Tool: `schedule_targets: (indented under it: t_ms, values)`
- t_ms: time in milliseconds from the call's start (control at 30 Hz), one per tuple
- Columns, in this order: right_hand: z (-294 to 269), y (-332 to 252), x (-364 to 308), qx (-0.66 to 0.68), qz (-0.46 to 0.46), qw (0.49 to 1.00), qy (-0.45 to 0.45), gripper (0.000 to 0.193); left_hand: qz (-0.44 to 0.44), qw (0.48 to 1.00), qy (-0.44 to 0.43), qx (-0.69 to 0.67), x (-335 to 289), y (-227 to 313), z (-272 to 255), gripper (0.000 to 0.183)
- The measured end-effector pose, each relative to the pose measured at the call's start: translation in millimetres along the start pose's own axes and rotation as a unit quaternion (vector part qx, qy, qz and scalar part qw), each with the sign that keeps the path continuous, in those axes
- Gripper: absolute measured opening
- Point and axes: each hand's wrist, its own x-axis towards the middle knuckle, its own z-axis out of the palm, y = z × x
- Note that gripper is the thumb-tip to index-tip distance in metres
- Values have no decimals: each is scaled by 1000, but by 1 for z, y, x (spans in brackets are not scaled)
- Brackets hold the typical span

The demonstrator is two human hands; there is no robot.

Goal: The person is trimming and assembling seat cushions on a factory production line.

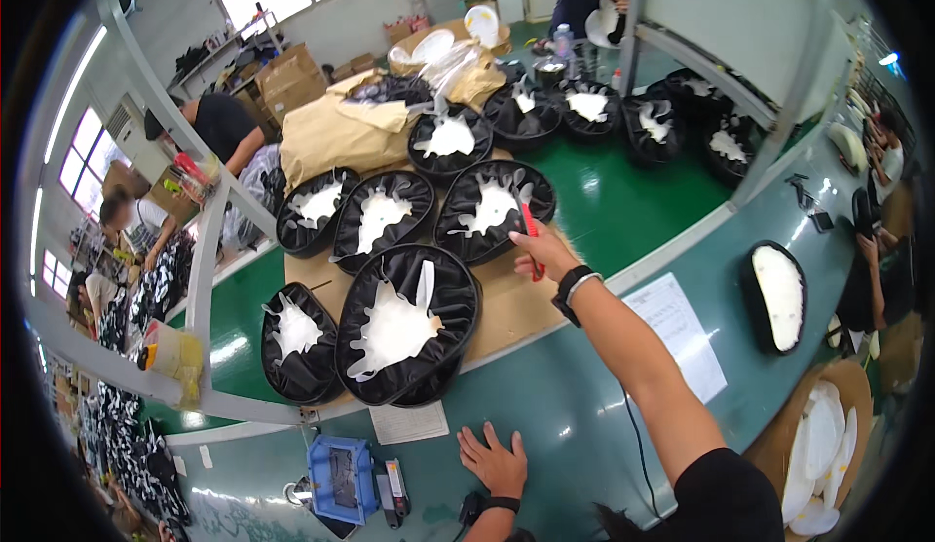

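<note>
My right hand (553,252) reaches forward over the bench with its fingers closed on a slim red-handled tool (532,235). Its pale tip points away from me; the exact kind is unclear. Just under it lies an oval piece (492,206) wrapped in gathered black fabric, with a white centre showing. My left hand (495,461) rests flat on the green table, fingers spread, holding nothing. Ahead of it sits a larger black-wrapped oval piece (394,333), stacked on another. Smaller similar pieces (295,333) surround it, several on brown cardboard (511,318).
A blue bin (341,479) stands left of my left hand. Paper sheets (677,333) and a black cable (638,445) lie on the right. Farther right are a black-edged white oval (779,299) and a carton of white shells (862,406). Metal posts (200,289) frame the bench; other people work around it.
</note>
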Motion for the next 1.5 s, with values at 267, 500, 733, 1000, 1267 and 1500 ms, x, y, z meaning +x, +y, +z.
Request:
schedule_targets:
  t_ms: [267, 500, 733, 1000, 1267, 1500]
  values:
    - [-11, 46, 40, 19, -112, 989, 94, 14, 4, 999, -45, -25, 4, 1, -8, 58]
    - [-165, 10, -184, -337, -105, 935, 26, 35, 22, 1000, -6, -13, -6, -8, 0, 60]
    - [-176, 66, -393, -394, -84, 906, -131, 44, -240, 634, -272, -683, -18, -14, -79, 66]
    - [-69, 153, -470, -312, 70, 944, -77, 48, -321, 670, -160, -650, -183, -111, -137, 52]
    - [-38, 172, -494, -455, -52, 889, -20, 40, -66, 931, -52, -356, -191, -83, -181, 11]
    - [-35, 154, -506, -539, -122, 828, -97, 37, -14, 994, -31, -102, -186, -21, -91, 27]
